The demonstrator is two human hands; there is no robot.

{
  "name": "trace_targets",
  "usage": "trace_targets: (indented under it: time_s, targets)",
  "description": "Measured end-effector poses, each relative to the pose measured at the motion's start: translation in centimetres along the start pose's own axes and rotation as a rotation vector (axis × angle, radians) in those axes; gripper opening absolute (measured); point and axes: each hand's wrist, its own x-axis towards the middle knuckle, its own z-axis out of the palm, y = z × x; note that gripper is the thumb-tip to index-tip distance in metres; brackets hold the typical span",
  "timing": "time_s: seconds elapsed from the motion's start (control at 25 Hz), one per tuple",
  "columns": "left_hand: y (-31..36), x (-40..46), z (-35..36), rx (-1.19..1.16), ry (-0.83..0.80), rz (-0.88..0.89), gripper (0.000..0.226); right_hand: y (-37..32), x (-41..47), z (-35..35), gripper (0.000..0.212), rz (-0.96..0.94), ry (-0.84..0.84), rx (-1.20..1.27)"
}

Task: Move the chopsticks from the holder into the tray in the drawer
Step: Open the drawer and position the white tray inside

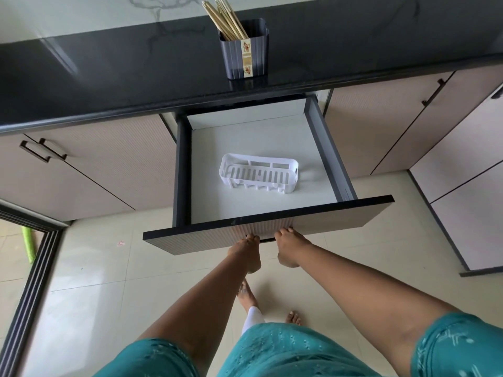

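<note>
Both my hands, left grip (246, 250) and right grip (290, 247), curled on drawer front (340, 217). Chopsticks (224, 19) upright in holder (246, 50) on table, far ahead, above tray (258, 174); right nearer.

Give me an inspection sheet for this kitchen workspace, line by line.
Surface: glossy black countertop, bare except for the holder.
Job's things: wooden chopsticks upright in the dark ribbed plastic holder; white slotted plastic tray empty inside the open grey drawer.
Clutter: nothing seen.
Grippers: left hand and right hand both on the drawer front's lower edge; fingers curl under it, so the grip is hidden.
Cables: nothing seen.
Surroundings: beige cabinet doors, pale tiled floor, dark door frame at left.
</note>
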Motion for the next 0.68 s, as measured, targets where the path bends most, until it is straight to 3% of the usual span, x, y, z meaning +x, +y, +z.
trace_targets:
  time_s: [0.2,0.4,0.48,0.56,0.68]
  targets:
    - [0.0,-0.5,-0.4,0.037,-0.094,-0.009,0.073,-0.2,-1.0,-0.6,0.048,0.005,-0.053,-0.007]
    - [0.7,-1.2,-2.0,0.187,-0.159,-0.018,0.075,-1.4,-1.4,-5.3,0.066,0.088,-0.329,0.023]
    - [1.5,-1.5,-3.1,0.205,-0.136,0.005,0.066,-2.1,-1.7,-8.2,0.051,0.076,-0.434,0.064]
    - [2.6,-1.6,-6.1,0.138,-0.024,0.084,0.045,-2.9,-1.4,-10.7,0.029,0.091,-0.475,0.267]
    - [3.1,-0.9,-12.3,0.137,0.037,0.114,0.031,-3.2,-0.5,-14.8,0.030,0.106,-0.384,0.454]
